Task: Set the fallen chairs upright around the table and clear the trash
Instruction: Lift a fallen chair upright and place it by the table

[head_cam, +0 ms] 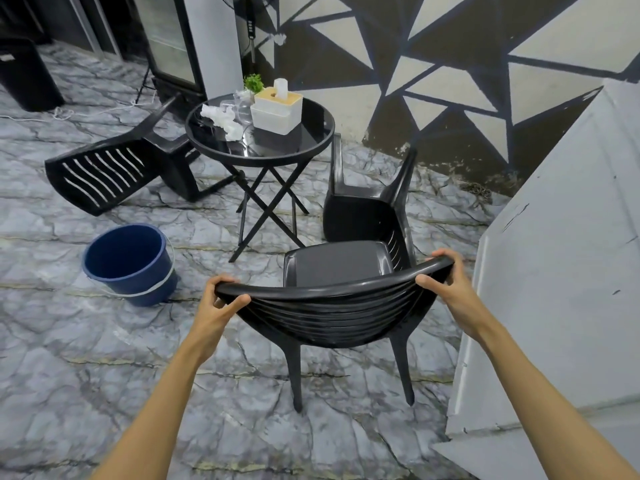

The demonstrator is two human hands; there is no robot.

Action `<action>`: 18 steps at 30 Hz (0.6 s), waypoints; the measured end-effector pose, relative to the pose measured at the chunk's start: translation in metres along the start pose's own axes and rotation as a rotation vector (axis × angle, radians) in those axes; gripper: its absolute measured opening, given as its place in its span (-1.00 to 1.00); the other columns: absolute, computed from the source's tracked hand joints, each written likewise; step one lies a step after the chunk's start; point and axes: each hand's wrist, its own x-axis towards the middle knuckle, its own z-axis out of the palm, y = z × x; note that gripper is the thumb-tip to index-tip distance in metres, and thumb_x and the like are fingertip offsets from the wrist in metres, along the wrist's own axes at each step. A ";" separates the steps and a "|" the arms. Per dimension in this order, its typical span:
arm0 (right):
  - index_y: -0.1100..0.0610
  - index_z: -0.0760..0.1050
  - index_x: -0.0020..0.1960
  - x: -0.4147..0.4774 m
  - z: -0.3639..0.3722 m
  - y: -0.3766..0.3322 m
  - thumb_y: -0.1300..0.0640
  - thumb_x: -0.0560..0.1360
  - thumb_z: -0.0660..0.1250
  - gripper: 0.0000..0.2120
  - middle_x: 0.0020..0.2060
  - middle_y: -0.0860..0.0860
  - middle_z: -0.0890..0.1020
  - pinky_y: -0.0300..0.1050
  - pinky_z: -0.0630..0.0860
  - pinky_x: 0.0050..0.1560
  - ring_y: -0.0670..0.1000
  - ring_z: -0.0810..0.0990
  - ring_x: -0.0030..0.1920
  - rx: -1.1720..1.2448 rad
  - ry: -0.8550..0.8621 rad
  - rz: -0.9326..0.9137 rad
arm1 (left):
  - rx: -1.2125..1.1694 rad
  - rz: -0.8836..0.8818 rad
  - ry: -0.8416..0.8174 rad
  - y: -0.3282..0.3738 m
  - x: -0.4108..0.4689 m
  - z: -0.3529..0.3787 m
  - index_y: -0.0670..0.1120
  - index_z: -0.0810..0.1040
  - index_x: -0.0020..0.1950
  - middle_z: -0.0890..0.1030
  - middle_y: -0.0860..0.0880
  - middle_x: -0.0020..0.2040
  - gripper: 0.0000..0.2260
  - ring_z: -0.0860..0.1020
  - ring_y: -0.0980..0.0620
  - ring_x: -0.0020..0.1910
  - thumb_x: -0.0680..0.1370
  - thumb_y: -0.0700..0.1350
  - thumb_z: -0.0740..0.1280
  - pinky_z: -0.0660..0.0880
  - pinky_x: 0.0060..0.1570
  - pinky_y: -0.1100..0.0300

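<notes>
A black plastic chair (337, 268) stands upright in front of me, facing the round black table (311, 133). My left hand (221, 299) grips the left end of its backrest top and my right hand (446, 275) grips the right end. A second black chair (104, 171) lies on its side left of the table. A third black chair (367, 206) lies tipped over to the right of the table, just beyond the upright one. Crumpled white paper trash (221, 117) lies on the tabletop.
A blue bucket (128, 261) stands on the marble floor to the left. The table also holds a white tissue box (275, 110), a small green plant (254, 83) and clear glasses (242, 107). A grey wall panel (561, 271) rises close on the right.
</notes>
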 end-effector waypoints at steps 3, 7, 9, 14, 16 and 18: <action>-0.14 0.36 0.04 0.003 0.006 -0.002 -0.20 -0.02 0.61 -0.27 -0.06 -0.03 0.49 -0.22 0.54 -0.19 -0.14 0.60 -0.16 0.071 -0.013 -0.018 | -0.017 0.068 0.048 -0.004 0.001 -0.003 0.07 0.44 -0.01 0.52 0.09 -0.05 -0.58 0.53 0.23 -0.15 0.20 0.02 0.48 0.50 -0.15 0.38; -0.08 0.35 0.05 0.009 0.015 -0.001 -0.04 0.12 0.57 -0.40 -0.08 0.03 0.49 -0.21 0.51 -0.19 -0.05 0.58 -0.15 0.150 -0.025 -0.022 | -0.015 0.097 0.105 -0.002 0.007 -0.012 0.01 0.46 0.01 0.51 0.01 -0.03 -0.73 0.51 0.13 -0.09 0.41 -0.26 0.42 0.50 -0.11 0.37; -0.08 0.36 0.04 0.011 0.020 -0.002 -0.19 -0.05 0.63 -0.24 -0.13 -0.01 0.51 -0.28 0.53 -0.23 -0.13 0.59 -0.21 0.161 -0.016 -0.030 | 0.010 0.112 0.116 0.003 0.010 -0.017 -0.05 0.46 0.03 0.51 0.00 -0.06 -0.75 0.52 0.14 -0.13 0.43 -0.30 0.38 0.50 -0.15 0.40; -0.02 0.35 0.05 0.021 0.038 -0.003 -0.15 -0.05 0.64 -0.21 -0.15 0.01 0.49 -0.31 0.55 -0.28 -0.17 0.60 -0.27 0.241 -0.032 -0.033 | 0.040 0.144 0.166 0.020 0.016 -0.034 -0.17 0.45 0.12 0.53 0.04 -0.09 -0.72 0.56 0.28 -0.20 0.44 -0.32 0.37 0.48 -0.23 0.50; -0.02 0.36 0.05 0.026 0.051 -0.004 -0.14 -0.05 0.65 -0.22 -0.15 0.01 0.52 -0.30 0.56 -0.26 -0.15 0.62 -0.27 0.270 -0.038 -0.031 | 0.047 0.155 0.181 0.028 0.016 -0.046 -0.16 0.46 0.12 0.54 0.04 -0.06 -0.72 0.53 0.19 -0.12 0.44 -0.31 0.37 0.49 -0.21 0.50; -0.02 0.37 0.04 0.032 0.066 -0.007 -0.18 -0.12 0.65 -0.17 -0.19 -0.01 0.55 -0.29 0.56 -0.27 -0.14 0.62 -0.27 0.289 -0.038 -0.026 | 0.056 0.160 0.204 0.033 0.015 -0.059 -0.13 0.46 0.11 0.55 0.04 -0.03 -0.73 0.53 0.15 -0.08 0.45 -0.31 0.37 0.50 -0.20 0.49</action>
